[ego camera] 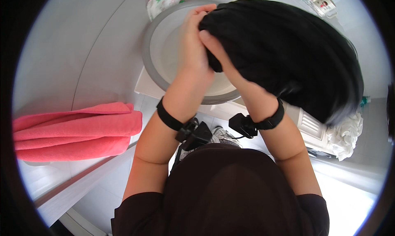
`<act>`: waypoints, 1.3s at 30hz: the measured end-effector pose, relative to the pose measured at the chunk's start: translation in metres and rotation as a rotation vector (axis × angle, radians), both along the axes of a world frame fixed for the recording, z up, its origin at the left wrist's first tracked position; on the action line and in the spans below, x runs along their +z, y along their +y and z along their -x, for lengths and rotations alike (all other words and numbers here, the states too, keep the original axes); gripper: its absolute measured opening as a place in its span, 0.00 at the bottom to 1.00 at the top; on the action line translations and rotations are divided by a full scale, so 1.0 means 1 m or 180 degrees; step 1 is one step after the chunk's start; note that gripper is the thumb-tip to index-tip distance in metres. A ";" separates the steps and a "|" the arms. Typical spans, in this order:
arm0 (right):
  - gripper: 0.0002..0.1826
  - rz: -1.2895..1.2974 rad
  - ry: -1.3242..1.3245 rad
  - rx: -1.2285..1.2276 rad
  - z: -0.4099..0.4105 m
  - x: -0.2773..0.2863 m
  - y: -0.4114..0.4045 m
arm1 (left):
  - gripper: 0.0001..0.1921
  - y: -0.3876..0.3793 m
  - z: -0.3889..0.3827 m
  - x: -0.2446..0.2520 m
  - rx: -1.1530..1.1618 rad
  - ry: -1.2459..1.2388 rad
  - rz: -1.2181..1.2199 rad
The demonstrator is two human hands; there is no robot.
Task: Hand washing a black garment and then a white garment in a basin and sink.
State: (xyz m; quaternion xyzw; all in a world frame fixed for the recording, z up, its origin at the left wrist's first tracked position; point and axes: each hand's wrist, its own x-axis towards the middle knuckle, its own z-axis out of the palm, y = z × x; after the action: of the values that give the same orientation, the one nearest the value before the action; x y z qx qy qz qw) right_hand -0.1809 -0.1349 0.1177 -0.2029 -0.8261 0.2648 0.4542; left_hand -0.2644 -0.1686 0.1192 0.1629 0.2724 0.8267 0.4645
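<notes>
Both my hands hold a large piece of black cloth [287, 47] by its left end. My left hand [194, 44] is wrapped around the bunched edge, with its fingers partly behind the cloth. Just to the right, my right hand [217, 49] grips the same bunch, its thumb side towards the left hand. The cloth spreads out to the right, and its lower right end is blurred. Beneath my hands stands a round basin [151, 72] with a grey rim and a pale inside. The cloth covers the basin's right side.
A pink towel [80, 131] hangs at the left. Behind the basin stands a printed packet [163, 3]. A light-coloured mug [319, 3] is at the top right. White crumpled cloth [345, 137] lies at the right, near a louvred white panel [311, 123]. Both wrists bear strapped black devices [199, 135].
</notes>
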 end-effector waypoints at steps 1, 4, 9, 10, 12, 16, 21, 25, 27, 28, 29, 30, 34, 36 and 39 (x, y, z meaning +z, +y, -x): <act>0.11 0.0258 0.0252 -0.0011 0.002 -0.020 0.007 | 0.13 0.012 0.006 -0.015 -0.0178 0.0144 -0.0119; 0.18 0.1016 0.0576 0.0107 0.013 -0.052 0.021 | 0.14 0.027 -0.003 -0.001 -0.0405 -0.0406 0.0559; 0.10 -0.0335 0.0532 -0.0456 -0.081 -0.009 0.053 | 0.15 0.045 -0.053 0.005 -0.0377 0.0237 0.0665; 0.07 -0.0966 0.0598 -0.0661 -0.087 -0.006 0.060 | 0.15 0.058 -0.069 0.005 -0.0327 0.0205 0.0518; 0.07 -0.1482 0.0568 -0.1240 -0.143 0.002 0.076 | 0.18 0.074 -0.115 0.010 -0.0426 0.0526 0.0322; 0.10 0.0926 0.1317 -0.0886 -0.264 -0.020 0.061 | 0.25 0.069 -0.197 0.007 -0.0537 0.1841 0.0139; 0.09 0.2447 0.3357 -0.0594 -0.461 -0.020 -0.006 | 0.27 0.064 -0.316 -0.008 -0.1673 0.2020 -0.0061; 0.13 0.2136 0.4074 -0.2100 -0.569 -0.069 -0.103 | 0.30 0.041 -0.386 -0.032 -0.2765 0.2331 0.0165; 0.16 0.2596 0.4200 -0.2824 -0.621 -0.111 -0.157 | 0.29 0.018 -0.421 -0.049 -0.3040 0.2226 0.0169; 0.18 0.2613 0.4290 -0.3176 -0.633 -0.132 -0.182 | 0.28 0.011 -0.433 -0.046 -0.3174 0.2278 0.0216; 0.18 0.2827 0.4520 -0.3399 -0.630 -0.155 -0.209 | 0.27 0.004 -0.436 -0.048 -0.3327 0.2344 0.0296; 0.18 0.2901 0.4461 -0.3586 -0.621 -0.179 -0.240 | 0.26 -0.010 -0.436 -0.050 -0.3541 0.2381 0.0316; 0.35 0.3673 0.4571 -0.4457 -0.604 -0.298 -0.309 | 0.23 -0.040 -0.479 -0.047 -0.4177 0.2523 0.0460; 0.30 0.4055 0.4672 -0.4698 -0.662 -0.351 -0.303 | 0.20 -0.031 -0.551 -0.076 -0.4274 0.2611 0.0414; 0.21 0.4701 0.5234 -0.4307 -0.667 -0.393 -0.337 | 0.18 -0.039 -0.588 -0.089 -0.4476 0.2830 0.0529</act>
State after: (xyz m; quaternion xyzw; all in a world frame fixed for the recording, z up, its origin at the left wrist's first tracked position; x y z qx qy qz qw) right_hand 0.4857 -0.4717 -0.2758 -0.5576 0.3001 0.4207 0.6497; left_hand 0.3240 -0.2081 0.0303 0.5712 0.3253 0.1801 0.7318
